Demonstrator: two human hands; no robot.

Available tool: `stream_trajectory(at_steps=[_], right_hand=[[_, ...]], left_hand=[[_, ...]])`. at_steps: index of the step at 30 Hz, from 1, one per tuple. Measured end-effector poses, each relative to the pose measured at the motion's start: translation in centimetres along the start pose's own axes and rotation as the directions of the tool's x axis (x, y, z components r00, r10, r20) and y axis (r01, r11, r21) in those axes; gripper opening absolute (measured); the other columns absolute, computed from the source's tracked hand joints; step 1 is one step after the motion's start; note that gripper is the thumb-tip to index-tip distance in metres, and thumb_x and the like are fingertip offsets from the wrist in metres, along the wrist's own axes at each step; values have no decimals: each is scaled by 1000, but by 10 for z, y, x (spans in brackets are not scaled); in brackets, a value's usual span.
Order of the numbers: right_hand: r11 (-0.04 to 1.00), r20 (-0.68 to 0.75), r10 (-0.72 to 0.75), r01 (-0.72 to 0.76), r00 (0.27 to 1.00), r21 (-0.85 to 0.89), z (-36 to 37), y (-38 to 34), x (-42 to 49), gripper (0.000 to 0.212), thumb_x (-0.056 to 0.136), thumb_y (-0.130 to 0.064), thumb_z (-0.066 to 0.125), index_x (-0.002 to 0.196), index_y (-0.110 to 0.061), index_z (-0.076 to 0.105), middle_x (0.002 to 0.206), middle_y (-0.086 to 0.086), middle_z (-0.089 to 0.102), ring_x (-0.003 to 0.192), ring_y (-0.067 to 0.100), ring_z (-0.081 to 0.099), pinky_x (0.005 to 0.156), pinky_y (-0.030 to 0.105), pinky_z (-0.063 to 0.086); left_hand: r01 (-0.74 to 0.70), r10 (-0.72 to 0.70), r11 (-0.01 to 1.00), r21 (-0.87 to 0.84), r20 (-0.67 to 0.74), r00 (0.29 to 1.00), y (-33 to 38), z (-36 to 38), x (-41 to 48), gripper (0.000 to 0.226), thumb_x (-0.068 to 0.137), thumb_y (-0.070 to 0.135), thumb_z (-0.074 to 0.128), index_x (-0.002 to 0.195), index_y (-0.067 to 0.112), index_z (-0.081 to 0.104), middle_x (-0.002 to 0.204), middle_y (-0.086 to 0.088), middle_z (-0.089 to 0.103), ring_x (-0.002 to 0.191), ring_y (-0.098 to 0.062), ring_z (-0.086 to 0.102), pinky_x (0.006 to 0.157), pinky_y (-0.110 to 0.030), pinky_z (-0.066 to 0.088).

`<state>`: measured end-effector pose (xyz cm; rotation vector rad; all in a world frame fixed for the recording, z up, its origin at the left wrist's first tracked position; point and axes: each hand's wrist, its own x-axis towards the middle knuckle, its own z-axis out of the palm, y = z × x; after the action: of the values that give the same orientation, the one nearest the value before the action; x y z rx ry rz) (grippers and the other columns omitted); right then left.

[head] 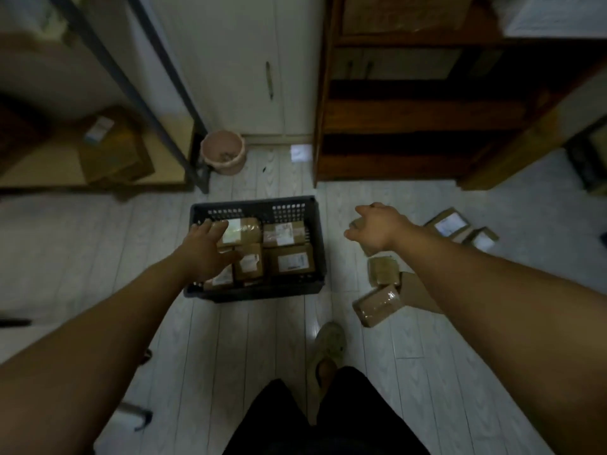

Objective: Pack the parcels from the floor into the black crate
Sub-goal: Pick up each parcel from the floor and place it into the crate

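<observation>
The black crate (256,205) stands on the pale floor straight ahead, with several brown taped parcels (290,262) lying flat inside it. My left hand (203,251) is spread over the crate's left side, fingers apart above a labelled parcel (241,233), gripping nothing. My right hand (377,228) hangs to the right of the crate, fingers curled down and apart over a partly hidden floor parcel (366,249); I cannot tell whether it touches it. More parcels lie on the floor: two near my right forearm (382,270) (377,303) and two labelled ones further right (450,223) (483,239).
A pink bucket (223,152) sits behind the crate by the white cabinet. A dark wooden shelf unit (410,126) rises at the back right, a metal rack (157,93) with boxes at the left. My shoe (330,343) is just in front of the crate.
</observation>
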<state>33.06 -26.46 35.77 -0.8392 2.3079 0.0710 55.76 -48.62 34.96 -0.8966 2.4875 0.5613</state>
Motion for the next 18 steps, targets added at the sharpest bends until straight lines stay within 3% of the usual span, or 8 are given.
stream_trajectory(at_steps=[8,12,18], right_hand=[[986,-144,164,-162,976,23,-28,73,-159,73,91,-53,50,151,-21,22,158,10,19,132,32,42,105,41,39],[971,-209,239,-236,948,36,-39,128,-222,71,93,-50,49,152,-20,22,158,10,20,142,30,27,113,41,31],[953,-255,298,-273,920,128,-45,243,-300,70,92,-50,51,150,-22,25,155,10,26,139,29,32,110,40,33]], left_hand=[[-176,176,984,-3,10,984,113,-41,-70,84,88,54,53,151,26,5,160,-8,-3,147,-28,-3,118,-42,8],[-260,263,963,67,-30,964,179,-48,-103,82,89,54,51,152,28,5,160,-6,-2,147,-28,-3,118,-45,8],[-325,329,944,58,-71,942,314,-37,-132,82,88,53,52,151,29,6,160,-6,0,147,-30,0,119,-44,11]])
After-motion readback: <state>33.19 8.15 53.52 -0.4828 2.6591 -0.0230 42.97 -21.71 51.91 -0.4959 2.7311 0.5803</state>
